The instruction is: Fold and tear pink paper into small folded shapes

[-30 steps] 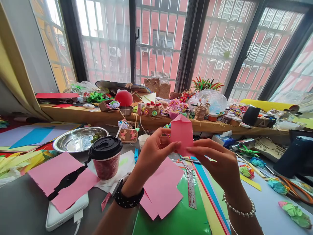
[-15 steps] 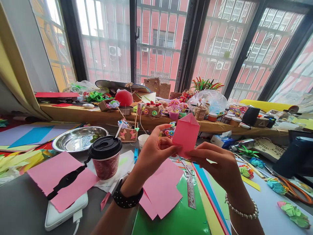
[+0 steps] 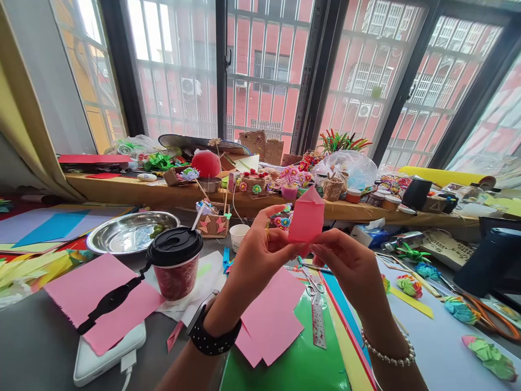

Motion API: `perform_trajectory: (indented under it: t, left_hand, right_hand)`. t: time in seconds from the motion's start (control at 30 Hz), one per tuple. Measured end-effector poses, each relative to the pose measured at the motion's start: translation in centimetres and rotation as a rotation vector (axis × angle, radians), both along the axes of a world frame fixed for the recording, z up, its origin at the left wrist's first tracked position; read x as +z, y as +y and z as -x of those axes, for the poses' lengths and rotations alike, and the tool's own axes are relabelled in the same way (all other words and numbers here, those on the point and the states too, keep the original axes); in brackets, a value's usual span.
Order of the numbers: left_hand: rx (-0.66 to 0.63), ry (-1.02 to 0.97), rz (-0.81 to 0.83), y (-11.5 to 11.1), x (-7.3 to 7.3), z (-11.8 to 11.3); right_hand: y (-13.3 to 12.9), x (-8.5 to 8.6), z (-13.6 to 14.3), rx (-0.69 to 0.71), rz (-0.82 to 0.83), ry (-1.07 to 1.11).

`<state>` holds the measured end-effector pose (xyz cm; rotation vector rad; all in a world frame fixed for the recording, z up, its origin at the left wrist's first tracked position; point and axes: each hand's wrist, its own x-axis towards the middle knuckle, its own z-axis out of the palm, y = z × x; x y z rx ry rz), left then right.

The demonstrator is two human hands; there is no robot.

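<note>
A folded pink paper (image 3: pixel 306 220) with a pointed top is held up over the desk between both hands. My left hand (image 3: pixel 260 247) pinches its lower left edge between thumb and fingers. At the lower right corner, the fingertips of my right hand (image 3: pixel 345 258) are closed on the same paper. Beneath the hands, flat pink sheets (image 3: pixel 273 317) lie on a green folder (image 3: pixel 321 358). Small scissors (image 3: pixel 313 282) and a patterned ruler (image 3: pixel 318 326) rest to the right of these sheets.
To the left stand a lidded paper cup (image 3: pixel 176 266) and a metal dish (image 3: pixel 132 231). A pink sheet (image 3: pixel 109 296) partly covers a white power bank (image 3: pixel 112 358). Crumpled paper flowers (image 3: pixel 459 309) lie at right. Craft items crowd the windowsill (image 3: pixel 163 198).
My right hand has moved left and slightly up, nearer my left hand. The folded paper has turned a little and looks narrower, with its lower part more hidden by fingers.
</note>
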<state>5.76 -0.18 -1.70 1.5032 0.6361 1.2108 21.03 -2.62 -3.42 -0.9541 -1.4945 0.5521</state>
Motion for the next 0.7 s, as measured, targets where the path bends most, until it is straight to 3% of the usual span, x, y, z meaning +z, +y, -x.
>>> perform_trajectory:
  t: [0.13, 0.33, 0.7]
  left_hand:
    - [-0.001, 0.006, 0.017, -0.2, 0.2, 0.09]
    - [-0.103, -0.042, 0.031, 0.1, 0.01, 0.2]
    - [-0.118, -0.031, 0.036, -0.04, 0.03, -0.01]
  right_hand:
    - [0.0, -0.08, 0.28, -0.036, -0.048, -0.014]
    - [-0.19, -0.1, 0.03, -0.021, -0.086, -0.068]
    - [-0.2, 0.02, -0.12, -0.128, -0.147, -0.144]
